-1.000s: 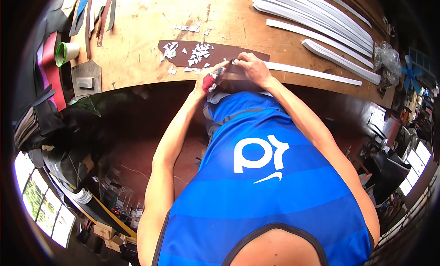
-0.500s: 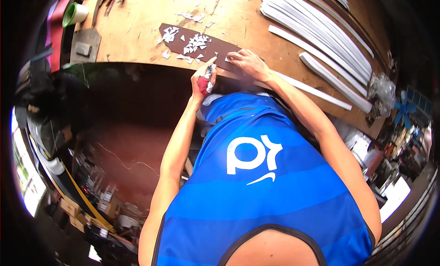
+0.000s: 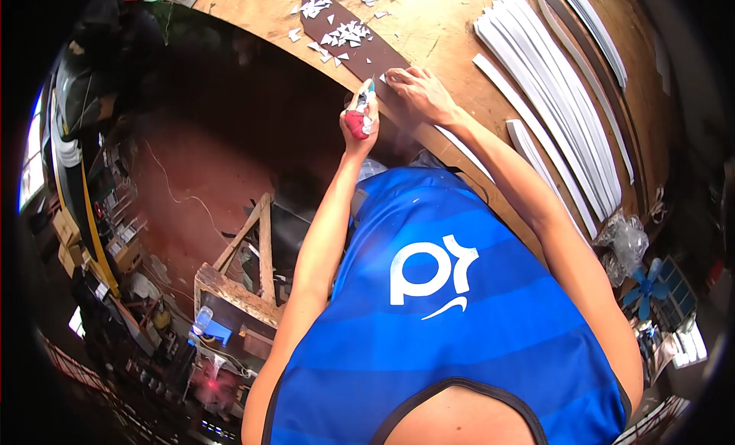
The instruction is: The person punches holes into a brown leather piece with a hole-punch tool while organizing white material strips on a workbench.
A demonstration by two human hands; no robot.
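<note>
My left hand (image 3: 360, 119) is closed around a small tool wrapped in red and white material (image 3: 357, 125), with a teal part near its top; its working end is too small to make out. Just to the right, my right hand (image 3: 421, 93) pinches the end of a white strip (image 3: 465, 148) that runs back beneath my forearm. Both hands are at the table's near edge, over a long dark brown board (image 3: 374, 64). Small white triangular offcuts (image 3: 344, 35) lie scattered on the board, to the left of my right hand.
A bundle of long white strips (image 3: 547, 93) lies on the wooden table (image 3: 440, 35) to the right. Clear plastic wrap (image 3: 629, 238) and a blue fan (image 3: 648, 290) are beyond it. A wooden frame (image 3: 264, 250) stands below on the left.
The view has turned, so the table and board now slant more steeply. My left hand has come slightly away from the strip's end, while my right hand keeps its pinch.
</note>
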